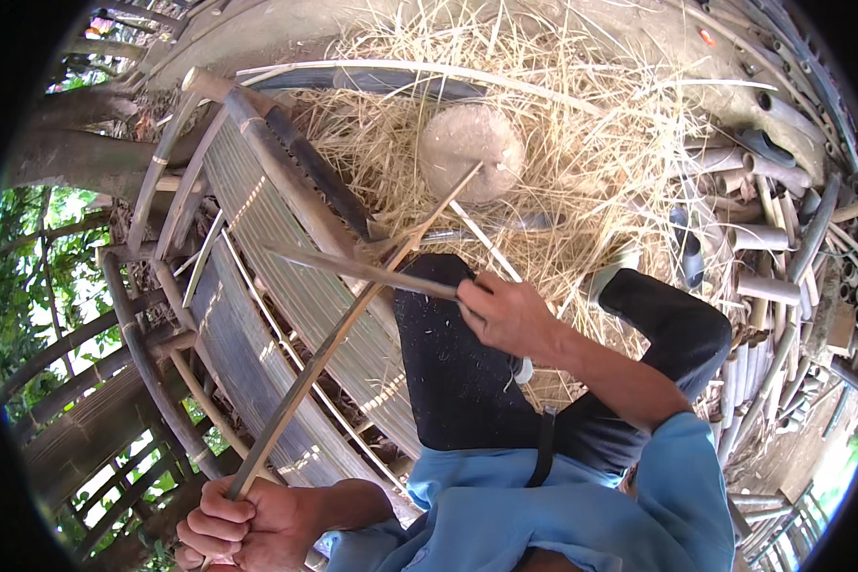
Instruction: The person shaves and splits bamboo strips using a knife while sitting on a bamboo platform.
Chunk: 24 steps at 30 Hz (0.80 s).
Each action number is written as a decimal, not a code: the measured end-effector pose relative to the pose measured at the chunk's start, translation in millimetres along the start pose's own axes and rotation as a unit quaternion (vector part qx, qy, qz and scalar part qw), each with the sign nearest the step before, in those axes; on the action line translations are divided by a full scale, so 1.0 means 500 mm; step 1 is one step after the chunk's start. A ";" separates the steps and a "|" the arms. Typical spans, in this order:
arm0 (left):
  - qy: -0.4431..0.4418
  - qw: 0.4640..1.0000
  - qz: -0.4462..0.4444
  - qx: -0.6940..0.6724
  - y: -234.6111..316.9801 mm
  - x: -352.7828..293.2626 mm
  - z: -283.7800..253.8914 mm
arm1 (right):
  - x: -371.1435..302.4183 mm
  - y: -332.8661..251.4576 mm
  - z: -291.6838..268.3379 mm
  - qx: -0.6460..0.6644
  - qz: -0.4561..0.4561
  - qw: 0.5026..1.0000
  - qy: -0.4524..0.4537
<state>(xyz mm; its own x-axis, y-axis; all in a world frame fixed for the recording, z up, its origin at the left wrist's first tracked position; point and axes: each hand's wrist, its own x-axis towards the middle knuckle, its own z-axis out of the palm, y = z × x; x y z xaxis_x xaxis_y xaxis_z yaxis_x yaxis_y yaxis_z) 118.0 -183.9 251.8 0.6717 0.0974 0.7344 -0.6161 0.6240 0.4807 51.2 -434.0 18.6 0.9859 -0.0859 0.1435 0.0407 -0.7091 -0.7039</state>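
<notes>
My left hand, low at the left, is closed round the near end of a long bamboo strip. The strip slants up and to the right, its far tip over a round chopping block. My right hand grips a long knife above my thigh. The blade points left and crosses the strip at mid-length; whether it touches cannot be told from here. Most of the knife's handle is hidden in my fingers. A thin peeled curl shows along the strip's upper part.
Pale shavings cover the ground around the block. On the left stands a slatted bamboo bench beside a pole fence. Cut bamboo tubes are piled at the right. A long split bamboo piece lies behind the block.
</notes>
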 end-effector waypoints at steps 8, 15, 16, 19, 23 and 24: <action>0.023 1.000 0.001 0.013 -0.015 0.044 -0.067 | 0.013 0.276 0.108 -0.060 0.061 0.996 0.037; 0.028 0.999 0.007 0.031 -0.010 0.057 -0.089 | -0.064 0.448 0.059 -0.126 0.266 0.956 -0.016; 0.028 0.999 0.006 0.037 -0.012 0.057 -0.085 | -0.061 0.449 0.062 -0.122 0.291 0.949 -0.031; 0.043 0.996 0.002 0.078 -0.020 0.054 -0.056 | -0.046 0.396 0.062 -0.094 0.311 0.945 -0.037; 0.047 0.972 0.108 0.202 -0.056 0.044 0.021 | -0.026 0.206 0.022 -0.031 0.248 0.968 0.026; 0.032 0.978 0.114 0.172 -0.056 0.038 0.038 | -0.019 0.147 0.005 0.004 0.221 0.975 0.028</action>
<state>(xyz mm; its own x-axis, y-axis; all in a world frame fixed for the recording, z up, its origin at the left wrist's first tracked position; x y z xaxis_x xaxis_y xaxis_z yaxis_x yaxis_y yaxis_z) 140.0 -214.2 261.3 0.5186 0.2584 0.8150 -0.8472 0.2838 0.4491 45.2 -483.9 -36.2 0.8966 -0.4208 -0.1380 -0.3855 -0.5883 -0.7108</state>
